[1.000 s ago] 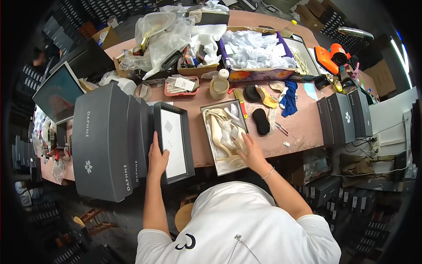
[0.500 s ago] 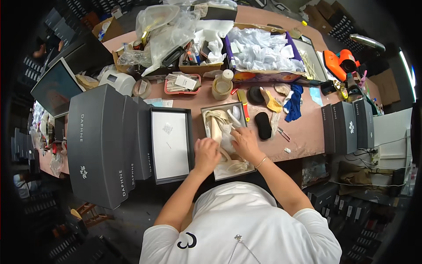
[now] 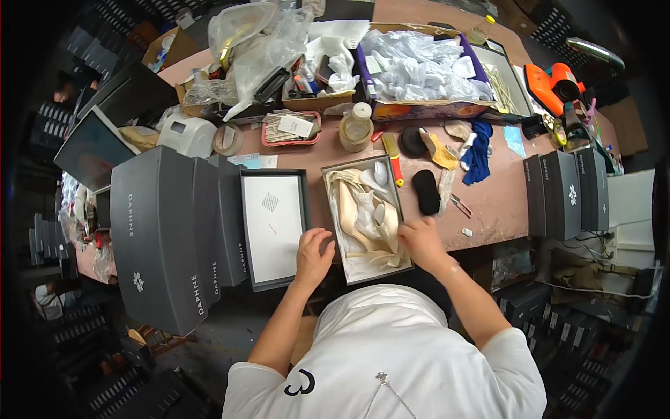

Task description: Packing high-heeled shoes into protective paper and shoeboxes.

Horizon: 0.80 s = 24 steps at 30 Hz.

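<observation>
A pair of cream high-heeled shoes lies in an open dark grey shoebox, with white tissue between them. My left hand is beside the box's near left wall, its thumb and fingers apart with nothing between them. At the opposite wall, my right hand is bent down by the rim. Its fingertips are partly hidden and blurred, so their grip is unclear. To the left lies a shallow dark grey box part with a white inside, close to my left hand.
Stacked grey shoeboxes stand at left and right. Behind are a purple box of crumpled tissue, a bottle and a pink basket. A yellow-and-red brush, black pad and blue cloth lie right of the shoebox.
Both hands have come out from over the shoes to the box's sides, left hand leftward and right hand rightward. The shoes and tissue are now uncovered.
</observation>
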Each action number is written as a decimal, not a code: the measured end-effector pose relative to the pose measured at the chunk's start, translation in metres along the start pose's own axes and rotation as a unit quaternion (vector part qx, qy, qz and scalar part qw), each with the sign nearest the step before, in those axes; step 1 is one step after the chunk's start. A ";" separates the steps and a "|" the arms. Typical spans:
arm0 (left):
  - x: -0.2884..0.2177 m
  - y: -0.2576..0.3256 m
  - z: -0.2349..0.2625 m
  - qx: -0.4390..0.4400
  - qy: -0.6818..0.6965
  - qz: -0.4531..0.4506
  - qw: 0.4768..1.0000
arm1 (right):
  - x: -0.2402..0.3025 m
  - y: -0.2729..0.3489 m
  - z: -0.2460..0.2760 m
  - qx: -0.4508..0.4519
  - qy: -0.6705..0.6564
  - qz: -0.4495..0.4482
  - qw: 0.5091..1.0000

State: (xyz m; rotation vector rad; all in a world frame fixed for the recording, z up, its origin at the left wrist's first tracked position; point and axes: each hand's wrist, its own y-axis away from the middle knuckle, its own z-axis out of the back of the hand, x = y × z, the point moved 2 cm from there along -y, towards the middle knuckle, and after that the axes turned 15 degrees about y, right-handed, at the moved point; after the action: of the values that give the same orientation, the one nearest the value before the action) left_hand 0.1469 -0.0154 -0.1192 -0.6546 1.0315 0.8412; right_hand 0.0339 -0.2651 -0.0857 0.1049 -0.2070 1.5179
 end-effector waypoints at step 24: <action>-0.003 0.007 -0.089 0.325 -0.263 -0.149 0.896 | 0.002 -0.065 -0.039 -0.009 -0.007 -0.129 0.992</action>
State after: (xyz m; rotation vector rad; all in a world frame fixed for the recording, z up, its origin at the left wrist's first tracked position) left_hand 0.0991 -0.0838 -0.1505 0.0071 0.6263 0.3239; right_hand 0.1014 -0.2586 -0.1199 0.1237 -0.2094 1.2588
